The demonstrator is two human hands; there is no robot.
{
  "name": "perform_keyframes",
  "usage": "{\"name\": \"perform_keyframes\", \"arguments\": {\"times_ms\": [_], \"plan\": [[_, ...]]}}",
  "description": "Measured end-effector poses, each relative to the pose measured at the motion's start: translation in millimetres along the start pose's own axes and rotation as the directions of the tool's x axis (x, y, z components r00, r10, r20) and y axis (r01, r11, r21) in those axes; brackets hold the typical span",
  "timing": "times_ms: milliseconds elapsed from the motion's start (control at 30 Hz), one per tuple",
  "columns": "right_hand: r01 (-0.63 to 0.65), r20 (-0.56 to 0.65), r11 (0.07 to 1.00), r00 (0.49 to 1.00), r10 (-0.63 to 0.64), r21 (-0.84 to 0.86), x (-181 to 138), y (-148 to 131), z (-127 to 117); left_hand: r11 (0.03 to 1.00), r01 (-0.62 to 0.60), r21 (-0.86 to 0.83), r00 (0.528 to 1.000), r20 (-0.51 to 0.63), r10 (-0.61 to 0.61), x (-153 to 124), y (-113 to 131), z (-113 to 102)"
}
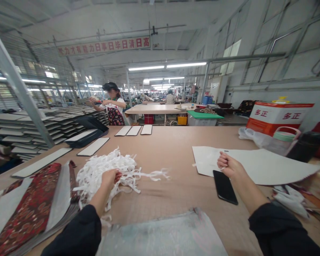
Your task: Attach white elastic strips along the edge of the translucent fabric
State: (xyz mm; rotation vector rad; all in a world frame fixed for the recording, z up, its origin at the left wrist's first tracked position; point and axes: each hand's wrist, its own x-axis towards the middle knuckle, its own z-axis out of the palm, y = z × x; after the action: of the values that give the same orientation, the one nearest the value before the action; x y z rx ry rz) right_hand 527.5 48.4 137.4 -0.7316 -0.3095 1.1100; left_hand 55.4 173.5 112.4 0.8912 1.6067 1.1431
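My left hand (111, 178) is closed at the right side of a tangled heap of white fabric strips (98, 176). Several strips (153, 174) trail rightward from the fist, their ends blurred. My right hand (228, 164) has curled, pinched fingers and hovers over the left part of a large pale sheet (258, 163). Whatever its fingertips hold, if anything, is too small to make out. Just below that hand lies a black phone (225, 187). Nearest to me, a greyish fabric piece (162, 236) rests at the table's front edge.
Red patterned fabric (33, 204) is stacked at left. White dark-edged panels (93, 147) lie along the brown table's (176, 142) far left. At right stand a red-and-white box (278, 115), a pale green cup (284, 137) and a black bottle (306, 147). Another person (114, 106) stands beyond.
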Motion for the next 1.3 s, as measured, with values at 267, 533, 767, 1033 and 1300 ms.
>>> {"name": "perform_keyframes", "arguments": {"times_ms": [267, 533, 767, 1033, 1300], "plan": [[-0.209, 0.161, 0.971, 0.961, 0.226, -0.118, -35.8, 69.6, 48.5, 0.928, -0.343, 0.149, 0.936, 0.138, 0.324, -26.7, 21.2, 29.7], [-0.396, 0.203, 0.916, 0.903, 0.378, 0.056, -98.3, 144.8, 87.4, 0.932, -0.363, -0.018, 0.602, 0.759, 0.249, -158.8, -21.9, 70.1], [-0.42, 0.14, 0.907, 0.901, 0.412, 0.035, -123.0, 155.2, 104.3, 0.993, -0.106, 0.046, 0.542, 0.84, 0.019, -187.3, -43.6, 42.7], [-0.314, 0.387, 0.787, 0.737, 0.554, -0.531, -170.7, 148.6, 116.5, 0.949, 0.246, -0.2, 0.479, 0.876, 0.06, -201.6, -44.7, 20.4], [-0.329, 0.271, 0.517, 0.57, 0.776, -0.79, -203.8, 179.1, 74.6, 0.748, 0.431, -0.505, 0.799, 0.598, -0.056, -181.8, -49.4, 4.6]]}}
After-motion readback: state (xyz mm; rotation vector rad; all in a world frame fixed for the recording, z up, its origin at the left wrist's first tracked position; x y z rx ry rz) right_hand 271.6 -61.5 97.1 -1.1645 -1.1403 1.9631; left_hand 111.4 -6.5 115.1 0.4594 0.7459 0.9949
